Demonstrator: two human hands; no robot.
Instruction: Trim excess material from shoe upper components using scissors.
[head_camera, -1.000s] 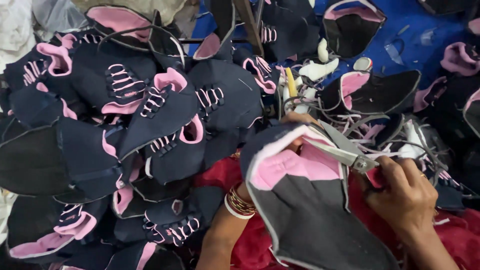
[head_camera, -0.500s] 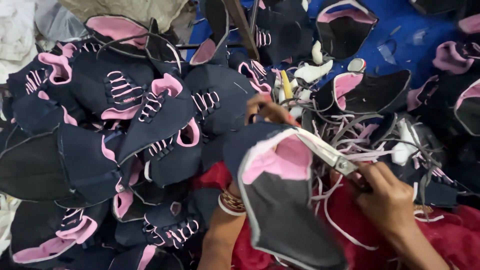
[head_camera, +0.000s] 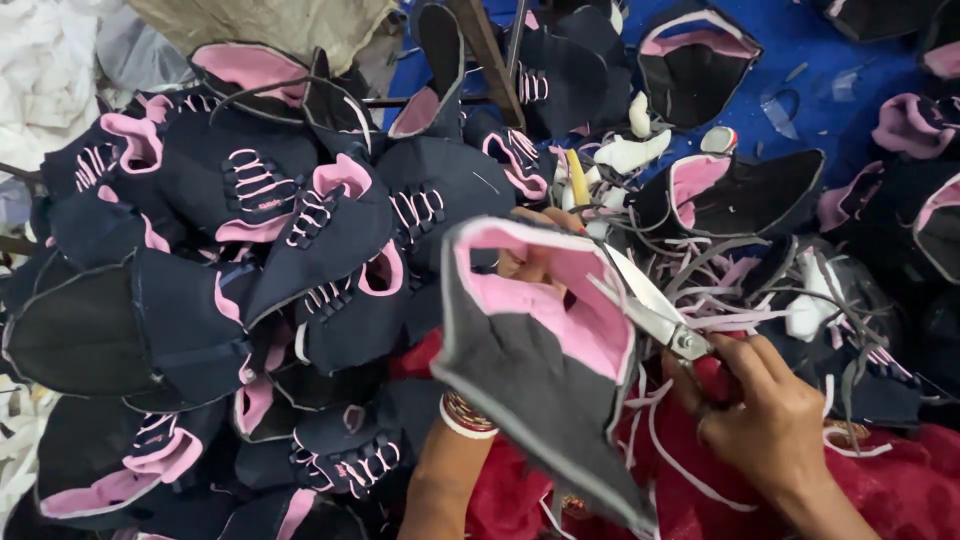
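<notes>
Right hand (head_camera: 770, 425): fingers closed through the red handles of the scissors (head_camera: 655, 315), blades parted a little, tips laid against the pink lining edge of the held shoe upper (head_camera: 540, 350). Left hand (head_camera: 535, 255): mostly hidden behind the upper; fingertips show at its top rim, clamped on the fabric from behind and holding it upright and tilted toward the blades. Bangles (head_camera: 462, 415) sit on the left wrist below.

The upper is held in the air above the red cloth (head_camera: 900, 490) on the lap, at the near edge of the heap.

Judgement on the cut: keep the rim taut between the left fingertips so the lining does not fold into the blades; cut along the pink edge in short bites, close to the stitch line but not into it; keep left fingertips behind the rim, clear of the tips.

Surroundings: pile of navy and pink uppers (head_camera: 250, 250) to the left; trimmed strips (head_camera: 720, 300) just right of the scissors; blue sheet (head_camera: 840, 50) at the far right corner.
</notes>
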